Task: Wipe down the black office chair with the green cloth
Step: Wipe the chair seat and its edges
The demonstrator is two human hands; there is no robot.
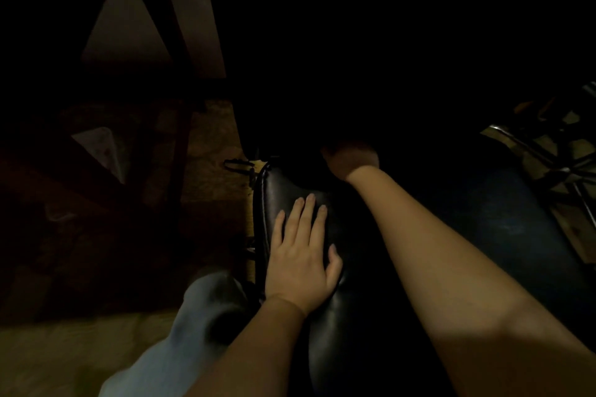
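Right forearm stretched over black office chair | right hand blurred in shadow, fingers' hold cannot be told | left hand flat, fingers straight, resting on chair's padded edge

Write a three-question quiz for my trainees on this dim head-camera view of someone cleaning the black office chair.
1. True or false: the left hand lies with straight fingers on the shiny surface of the black office chair.
2. Where is the right hand? A) on top of the left hand. B) reached ahead into the dark, beyond the left hand. C) out of view.
3. Fill in the gap: in this light, whether the right hand holds the green cloth ____ be told.

Key: 1 true; 2 B; 3 cannot.
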